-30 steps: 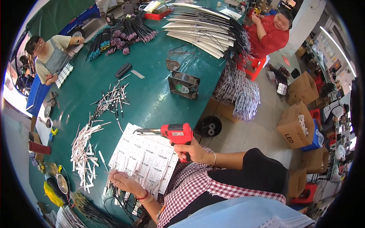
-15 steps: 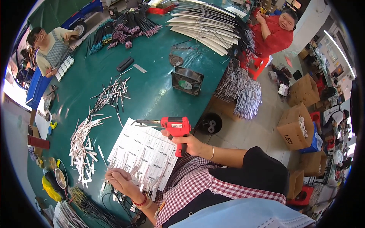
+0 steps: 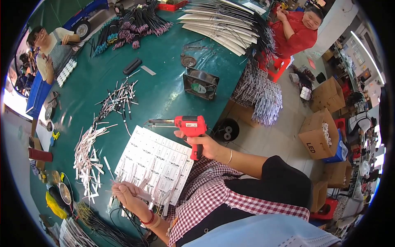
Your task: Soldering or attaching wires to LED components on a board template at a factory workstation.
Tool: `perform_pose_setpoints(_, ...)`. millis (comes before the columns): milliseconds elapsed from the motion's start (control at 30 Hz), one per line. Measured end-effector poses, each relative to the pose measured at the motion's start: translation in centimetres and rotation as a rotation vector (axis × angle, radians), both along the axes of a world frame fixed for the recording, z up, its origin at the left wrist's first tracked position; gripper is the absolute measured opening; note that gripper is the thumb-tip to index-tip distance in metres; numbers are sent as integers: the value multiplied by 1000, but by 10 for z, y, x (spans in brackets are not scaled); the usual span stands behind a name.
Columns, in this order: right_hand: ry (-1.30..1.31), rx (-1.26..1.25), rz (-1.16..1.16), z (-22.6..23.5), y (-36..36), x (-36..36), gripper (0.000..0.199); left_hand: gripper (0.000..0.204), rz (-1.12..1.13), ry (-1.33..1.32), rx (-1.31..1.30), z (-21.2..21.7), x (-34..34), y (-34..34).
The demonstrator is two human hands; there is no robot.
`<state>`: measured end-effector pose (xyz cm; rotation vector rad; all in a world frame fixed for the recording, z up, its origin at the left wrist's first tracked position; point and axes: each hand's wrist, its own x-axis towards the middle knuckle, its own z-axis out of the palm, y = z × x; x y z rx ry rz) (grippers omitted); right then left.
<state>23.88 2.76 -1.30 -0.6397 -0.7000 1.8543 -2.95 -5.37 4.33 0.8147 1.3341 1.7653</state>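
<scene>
My right hand is wrapped round the grip of a red soldering gun. Its metal tip points left, above the far edge of a white sheet of circuit boards. Close to the sheet's near left corner is my left hand, its fingers pinched together. Thin pale wires stick out from those fingertips, though most of what they hold is hidden. Several thin leads lie across the near part of the sheet. Just left of it spreads a loose pile of white wired strips.
A small square fan stands beyond the soldering gun on the green table. Bundled black cables and stacked white strips lie at the far side. One person sits far left, another in red far right.
The soldering gun's tip sits slightly higher and farther from the sheet. My left hand has shifted a little, with wire ends now showing. The person at far left has raised a hand.
</scene>
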Motion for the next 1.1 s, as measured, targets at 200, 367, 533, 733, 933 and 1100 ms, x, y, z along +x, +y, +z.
perform_pose_setpoints(200, 119, -130, 12, 1, -8, -9, 34, 14, 35, -20, -149, 13, 3, 2)
perform_pose_setpoints(367, 141, -120, 43, -4, -5, -6, 30, 12, 21, -22, -131, 5, 1, 5)
perform_pose_setpoints(533, 158, -167, 29, -1, -3, -7, 27, 13, -129, -51, -119, 2, 21, 18)
perform_pose_setpoints(733, 161, -128, 54, -5, -2, -4, 25, 14, -195, 261, -258, -20, 25, 20)
perform_pose_setpoints(933, 19, -70, 4, 14, -2, 5, 24, 17, -235, 664, -482, -13, 7, 9)
perform_pose_setpoints(1100, -353, -25, 26, 21, -15, 17, 29, 16, -377, 740, -500, -32, 0, 31)
